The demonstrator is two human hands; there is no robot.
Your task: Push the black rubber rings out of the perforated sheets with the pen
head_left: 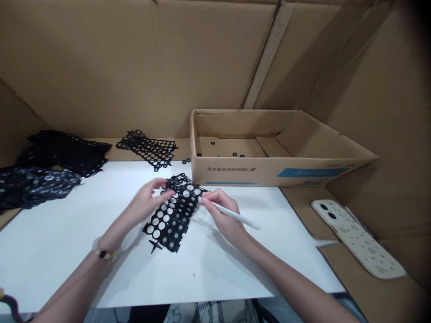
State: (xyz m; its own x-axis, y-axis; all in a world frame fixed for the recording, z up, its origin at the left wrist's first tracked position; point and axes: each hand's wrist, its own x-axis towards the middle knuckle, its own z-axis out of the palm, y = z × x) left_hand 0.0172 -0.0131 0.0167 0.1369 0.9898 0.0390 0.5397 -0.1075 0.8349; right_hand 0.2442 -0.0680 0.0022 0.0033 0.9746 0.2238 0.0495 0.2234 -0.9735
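A black perforated sheet (173, 211) with many round holes lies on the white table surface (67, 233). My left hand (150, 199) grips its upper left edge with the fingers curled over it. My right hand (222, 213) pinches a thin white stick-like tool (235, 216), whose tip touches the sheet's right edge.
A shallow cardboard box (269, 172) behind the sheet holds a few small black rings (234, 154). Another perforated sheet (148, 149) lies at the back, and a pile of such sheets (47, 168) at the left. A phone in a pale case (357, 237) rests at the right. Cardboard walls surround the table.
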